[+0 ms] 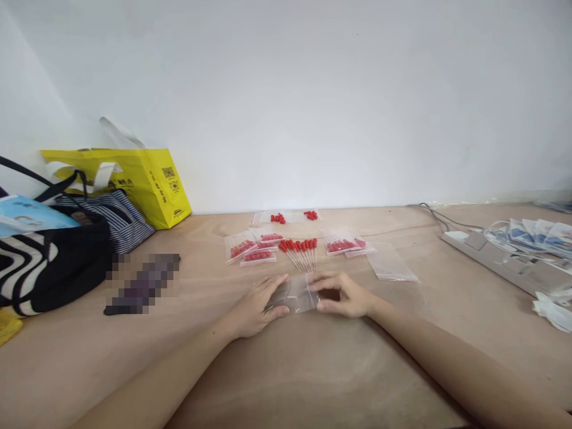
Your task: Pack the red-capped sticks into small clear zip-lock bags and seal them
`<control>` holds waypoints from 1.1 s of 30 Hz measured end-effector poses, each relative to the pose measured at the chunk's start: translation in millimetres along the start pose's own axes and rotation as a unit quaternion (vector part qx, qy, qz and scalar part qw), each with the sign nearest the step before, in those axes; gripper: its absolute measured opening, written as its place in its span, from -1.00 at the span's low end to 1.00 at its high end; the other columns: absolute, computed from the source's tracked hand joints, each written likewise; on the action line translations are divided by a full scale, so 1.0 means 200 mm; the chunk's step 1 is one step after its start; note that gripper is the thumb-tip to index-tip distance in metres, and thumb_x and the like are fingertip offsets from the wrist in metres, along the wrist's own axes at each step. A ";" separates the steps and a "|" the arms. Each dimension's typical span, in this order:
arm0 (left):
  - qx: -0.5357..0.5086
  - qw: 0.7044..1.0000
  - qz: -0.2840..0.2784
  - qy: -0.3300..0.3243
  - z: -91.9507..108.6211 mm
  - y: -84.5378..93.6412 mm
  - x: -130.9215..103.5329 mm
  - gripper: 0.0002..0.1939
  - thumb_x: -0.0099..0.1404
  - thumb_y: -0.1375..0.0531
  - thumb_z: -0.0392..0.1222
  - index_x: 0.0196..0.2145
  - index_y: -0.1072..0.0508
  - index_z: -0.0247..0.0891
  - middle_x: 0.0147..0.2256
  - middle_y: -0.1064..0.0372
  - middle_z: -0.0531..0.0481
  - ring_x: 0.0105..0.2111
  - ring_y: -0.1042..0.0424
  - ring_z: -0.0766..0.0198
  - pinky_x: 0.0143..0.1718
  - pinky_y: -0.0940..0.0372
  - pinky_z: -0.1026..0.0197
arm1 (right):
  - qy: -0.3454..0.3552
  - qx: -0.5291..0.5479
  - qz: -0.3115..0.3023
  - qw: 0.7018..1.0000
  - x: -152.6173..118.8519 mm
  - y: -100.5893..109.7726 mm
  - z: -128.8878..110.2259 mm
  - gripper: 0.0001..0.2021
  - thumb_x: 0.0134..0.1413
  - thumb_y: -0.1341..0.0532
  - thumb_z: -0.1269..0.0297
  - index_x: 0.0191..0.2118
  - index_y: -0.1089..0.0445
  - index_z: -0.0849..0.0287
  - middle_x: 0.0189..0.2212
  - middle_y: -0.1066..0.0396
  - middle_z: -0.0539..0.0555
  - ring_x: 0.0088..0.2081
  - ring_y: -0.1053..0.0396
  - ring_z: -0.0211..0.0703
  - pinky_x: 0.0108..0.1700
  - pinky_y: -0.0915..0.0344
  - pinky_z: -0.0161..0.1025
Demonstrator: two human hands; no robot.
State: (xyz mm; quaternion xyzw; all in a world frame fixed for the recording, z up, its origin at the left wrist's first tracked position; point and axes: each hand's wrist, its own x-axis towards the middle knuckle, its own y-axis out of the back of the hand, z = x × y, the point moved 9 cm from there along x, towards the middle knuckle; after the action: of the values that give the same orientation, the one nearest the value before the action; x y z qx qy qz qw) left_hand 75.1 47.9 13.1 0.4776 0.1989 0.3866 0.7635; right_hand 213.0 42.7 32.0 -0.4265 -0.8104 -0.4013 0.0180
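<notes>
A clear plastic zip bag (297, 292) lies between my two hands, just above the bare front part of the table. My left hand (257, 305) holds its left end, with the thumb at the near edge and the fingers at the far edge. At the other end my right hand (342, 296) grips the bag between thumb and curved fingers. Right behind the bag, several thin pale sticks with red heads (300, 245) lie fanned out. Filled bags of red-headed sticks (258, 256) are on the left, and more filled bags (342, 243) on the right.
A flat clear bag (393, 262) lies to the right. Two red clusters rest on clear plastic (292, 218) near the wall. At right are a power strip (491, 256) and packets (540, 232); at left a yellow bag (161, 185), a black bag (84, 256) and a blurred dark object (145, 285).
</notes>
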 end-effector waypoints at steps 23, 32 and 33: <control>-0.002 1.000 0.014 0.009 0.02 0.01 -0.01 -0.45 0.21 -0.08 -0.03 0.12 -0.06 -0.21 0.11 -0.08 -0.11 0.11 -0.03 0.03 0.08 -0.01 -0.04 | -0.348 -0.117 0.246 0.897 0.50 0.20 0.53 -0.82 -0.30 -0.25 0.16 -0.56 -0.44 0.18 -0.48 -0.44 0.16 -0.31 -0.37 0.00 -0.27 -0.21 -0.17; 0.004 1.000 0.015 0.005 0.03 0.01 -0.01 -0.46 0.22 -0.07 -0.05 0.12 -0.04 -0.19 0.12 -0.07 -0.10 0.10 -0.07 0.08 0.08 -0.04 0.01 | -0.289 0.085 0.397 0.867 0.20 0.43 0.52 -0.69 -0.06 -0.03 0.10 -0.22 -0.18 0.17 -0.45 -0.37 0.00 -0.52 -0.32 -0.32 -0.48 -0.24 -0.35; 0.004 1.000 0.013 0.008 0.02 0.01 -0.01 -0.46 0.22 -0.07 -0.04 0.12 -0.03 -0.20 0.12 -0.07 -0.11 0.10 -0.06 0.08 0.08 -0.03 0.00 | -0.264 0.129 0.434 0.851 0.13 0.46 0.51 -0.66 -0.09 -0.06 0.08 -0.19 -0.14 0.15 -0.48 -0.35 -0.04 -0.56 -0.29 -0.33 -0.52 -0.22 -0.36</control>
State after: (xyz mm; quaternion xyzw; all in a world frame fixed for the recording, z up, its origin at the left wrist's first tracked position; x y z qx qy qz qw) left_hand 76.8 44.7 16.8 0.4805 0.2001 0.3997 0.7546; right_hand 293.8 156.5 30.6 -0.8187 -0.5614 -0.1166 0.0307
